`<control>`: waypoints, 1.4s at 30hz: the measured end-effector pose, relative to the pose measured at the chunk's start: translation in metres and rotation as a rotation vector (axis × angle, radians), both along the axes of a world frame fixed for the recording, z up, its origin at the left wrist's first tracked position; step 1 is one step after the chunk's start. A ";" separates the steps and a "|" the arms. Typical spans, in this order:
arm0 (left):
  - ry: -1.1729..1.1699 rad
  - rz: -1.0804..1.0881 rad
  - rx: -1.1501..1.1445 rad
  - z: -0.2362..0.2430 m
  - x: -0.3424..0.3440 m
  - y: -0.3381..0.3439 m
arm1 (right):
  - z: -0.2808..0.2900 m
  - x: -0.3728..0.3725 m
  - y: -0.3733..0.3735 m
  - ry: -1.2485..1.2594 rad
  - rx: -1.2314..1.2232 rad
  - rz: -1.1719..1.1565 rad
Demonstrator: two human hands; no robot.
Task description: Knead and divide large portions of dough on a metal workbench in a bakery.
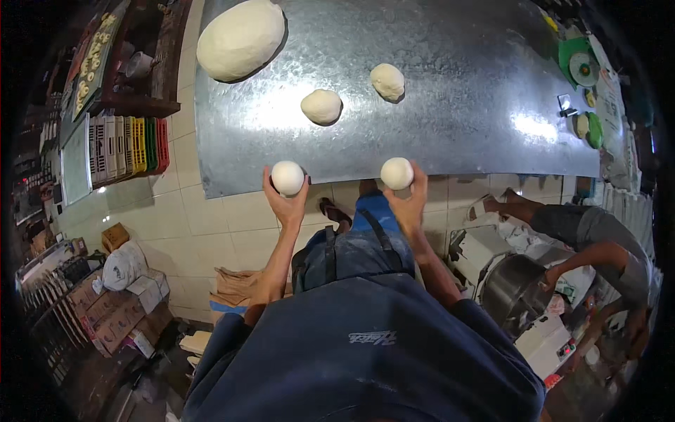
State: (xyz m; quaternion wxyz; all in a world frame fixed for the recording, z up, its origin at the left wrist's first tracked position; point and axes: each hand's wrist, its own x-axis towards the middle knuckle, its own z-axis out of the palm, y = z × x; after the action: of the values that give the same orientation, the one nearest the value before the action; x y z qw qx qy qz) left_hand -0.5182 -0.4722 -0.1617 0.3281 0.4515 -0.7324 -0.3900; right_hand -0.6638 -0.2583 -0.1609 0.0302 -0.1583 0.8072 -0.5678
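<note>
My left hand (287, 204) is closed round a smooth white dough ball (287, 177) at the near edge of the metal table (478, 119). To its right, my right hand (410, 200) grips a second dough ball (397, 173) of much the same size, also by that edge. Farther in lie two rougher dough lumps, one left of middle (321, 107) and the other a little farther off to the right (387, 81). A large dough mass (241, 40) rests at the table's far left corner. Neither hand touches those three.
A green weighing scale (581, 65) stands at the table's right end, near a green and pale object (592, 129). On the right, another person (598, 246) bends over a dark round bowl (517, 292). Coloured crates (133, 144) stand at left; cardboard boxes (112, 316) are stacked lower left.
</note>
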 end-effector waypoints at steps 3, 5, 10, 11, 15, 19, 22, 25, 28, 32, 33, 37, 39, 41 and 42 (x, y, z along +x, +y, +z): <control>0.105 -0.028 0.047 0.019 -0.028 0.010 | 0.037 -0.019 -0.025 0.018 -0.081 -0.043; 0.137 -0.236 -0.028 0.031 -0.060 0.018 | 0.044 -0.029 -0.038 0.078 -0.052 -0.045; -0.056 -0.311 -0.044 0.019 -0.069 -0.018 | 0.049 -0.073 -0.052 -0.026 0.235 0.170; -0.065 -0.312 -0.042 0.022 -0.081 -0.023 | 0.046 -0.086 -0.056 -0.206 0.130 -0.018; -0.219 -0.259 -0.050 0.055 -0.147 -0.046 | 0.039 -0.160 -0.125 0.157 0.450 0.025; -0.390 -0.371 0.068 0.072 -0.155 -0.075 | 0.054 -0.201 -0.123 -0.160 0.319 0.183; -0.130 0.095 -0.033 0.088 -0.125 -0.081 | 0.087 -0.188 -0.073 0.010 0.325 -0.033; -0.303 0.098 -0.026 0.077 -0.092 -0.096 | 0.050 -0.188 -0.008 0.176 0.790 -0.023; -0.589 -0.021 -0.499 0.025 -0.068 -0.112 | 0.065 -0.202 -0.021 0.587 0.640 -0.071; -0.712 -0.087 -0.510 0.014 -0.108 -0.159 | 0.009 -0.258 -0.023 0.484 0.597 0.261; -0.688 -0.075 -0.530 0.015 -0.122 -0.177 | 0.009 -0.270 -0.033 0.375 0.609 0.162; -0.609 0.021 -0.386 0.013 -0.115 -0.192 | 0.005 -0.256 -0.067 0.563 0.634 -0.289; -0.469 -0.017 -0.549 -0.001 -0.078 -0.149 | -0.010 -0.202 -0.049 0.636 0.509 -0.350; -0.397 -0.160 -0.689 -0.021 -0.029 -0.107 | -0.016 -0.142 -0.023 0.544 0.480 -0.183; -0.423 -0.212 -0.538 -0.014 -0.023 -0.094 | -0.013 -0.120 -0.008 0.459 0.543 -0.082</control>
State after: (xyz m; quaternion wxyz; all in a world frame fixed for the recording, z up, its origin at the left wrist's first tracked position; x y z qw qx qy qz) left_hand -0.5412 -0.5665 -0.1754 0.2342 0.3411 -0.9033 -0.1132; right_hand -0.7836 -0.2658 -0.1741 -0.1339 -0.2352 0.9201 -0.2832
